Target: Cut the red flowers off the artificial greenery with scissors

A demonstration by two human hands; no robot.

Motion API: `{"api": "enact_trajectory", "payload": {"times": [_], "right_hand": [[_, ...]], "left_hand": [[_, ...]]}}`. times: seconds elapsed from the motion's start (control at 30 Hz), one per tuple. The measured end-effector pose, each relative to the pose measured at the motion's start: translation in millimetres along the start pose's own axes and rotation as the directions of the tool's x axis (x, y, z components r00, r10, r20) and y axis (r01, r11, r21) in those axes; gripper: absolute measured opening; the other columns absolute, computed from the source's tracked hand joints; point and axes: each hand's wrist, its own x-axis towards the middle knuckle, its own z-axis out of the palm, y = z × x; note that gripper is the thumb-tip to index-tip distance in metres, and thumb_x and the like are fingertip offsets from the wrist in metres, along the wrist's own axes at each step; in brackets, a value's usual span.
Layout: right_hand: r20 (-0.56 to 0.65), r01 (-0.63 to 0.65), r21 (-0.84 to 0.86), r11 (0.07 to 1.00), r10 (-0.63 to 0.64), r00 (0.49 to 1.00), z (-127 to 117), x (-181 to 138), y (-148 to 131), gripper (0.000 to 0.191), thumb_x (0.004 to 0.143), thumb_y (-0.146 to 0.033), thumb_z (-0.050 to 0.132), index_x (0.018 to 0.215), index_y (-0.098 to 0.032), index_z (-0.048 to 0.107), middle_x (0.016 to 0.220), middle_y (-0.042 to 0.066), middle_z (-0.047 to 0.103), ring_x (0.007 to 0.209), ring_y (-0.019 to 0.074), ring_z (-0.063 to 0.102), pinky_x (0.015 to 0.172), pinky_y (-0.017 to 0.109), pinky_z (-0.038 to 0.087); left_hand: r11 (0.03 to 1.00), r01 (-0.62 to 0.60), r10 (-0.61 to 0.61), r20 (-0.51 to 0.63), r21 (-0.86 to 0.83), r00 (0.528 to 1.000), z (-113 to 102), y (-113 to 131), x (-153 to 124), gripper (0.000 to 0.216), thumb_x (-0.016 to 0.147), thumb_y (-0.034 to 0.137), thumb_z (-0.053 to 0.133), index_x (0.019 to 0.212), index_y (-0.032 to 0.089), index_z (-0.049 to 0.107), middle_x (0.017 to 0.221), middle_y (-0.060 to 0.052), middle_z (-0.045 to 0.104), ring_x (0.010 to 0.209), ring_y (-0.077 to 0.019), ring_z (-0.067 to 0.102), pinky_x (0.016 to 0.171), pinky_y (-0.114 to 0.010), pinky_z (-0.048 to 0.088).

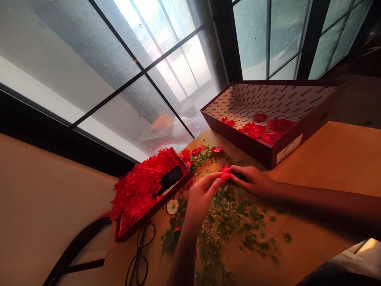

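Observation:
My left hand (200, 195) and my right hand (253, 179) meet over a wooden table (327, 167). Both pinch a small red artificial flower (225, 172) between their fingertips. A dark green piece shows under my right fingers. Below the hands lies a scatter of green plastic bits (235, 222). To the left a red box lid (143, 222) is heaped with red flowers (139, 186), with a black phone (169, 178) on top.
A large dark red box (285, 147) with a printed white lining holds a few red flowers at the back right. Eyeglasses (139, 254) and a white flower (172, 206) lie near the table's left edge. Windows stand behind; a dark chair (74, 250) is lower left.

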Motion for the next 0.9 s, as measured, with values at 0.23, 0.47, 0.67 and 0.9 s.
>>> {"api": "enact_trajectory", "payload": {"times": [0.23, 0.47, 0.67, 0.9], "right_hand": [[0.012, 0.064, 0.052, 0.997, -0.065, 0.998, -2, 2, -2, 0.026, 0.081, -0.035, 0.037, 0.089, -0.015, 0.052, 0.081, 0.004, 0.057, 0.071, 0.0134, 0.051, 0.065, 0.023, 0.038], [0.116, 0.128, 0.183, 0.975, -0.151, 0.982, -3, 3, -8, 0.026, 0.081, -0.034, 0.039, 0.094, -0.017, 0.055, 0.090, 0.003, 0.057, 0.082, 0.0131, 0.052, 0.071, 0.021, 0.037], [0.107, 0.101, 0.064, 0.993, -0.108, 0.988, -4, -1, -7, 0.021, 0.080, -0.030, 0.041, 0.090, -0.016, 0.052, 0.084, 0.003, 0.058, 0.073, 0.0120, 0.052, 0.064, 0.020, 0.037], [0.144, 0.144, 0.108, 0.984, -0.159, 0.977, -6, -1, -11, 0.021, 0.081, -0.030, 0.039, 0.084, -0.015, 0.054, 0.079, 0.003, 0.057, 0.071, 0.0114, 0.051, 0.064, 0.020, 0.036]], "left_hand": [[0.982, -0.016, 0.054, -0.199, 0.188, 0.978, -23, 7, -2, 0.025, 0.071, 0.032, 0.052, 0.092, 0.020, 0.059, 0.097, -0.004, 0.062, 0.092, -0.0167, 0.056, 0.081, -0.028, 0.042], [0.965, 0.000, 0.008, -0.030, 0.262, 1.000, -15, 0, -1, 0.018, 0.067, 0.031, 0.056, 0.074, 0.016, 0.063, 0.075, -0.003, 0.065, 0.072, -0.0158, 0.060, 0.066, -0.024, 0.047], [0.983, 0.024, -0.022, -0.009, 0.179, 1.000, -9, -9, 1, 0.016, 0.065, 0.029, 0.059, 0.074, 0.016, 0.063, 0.075, -0.003, 0.066, 0.073, -0.0166, 0.061, 0.068, -0.025, 0.048], [0.991, 0.009, -0.008, -0.007, 0.133, 1.000, -7, -9, 0, 0.016, 0.064, 0.029, 0.060, 0.073, 0.016, 0.063, 0.073, -0.004, 0.066, 0.072, -0.0169, 0.061, 0.069, -0.028, 0.048]]}}
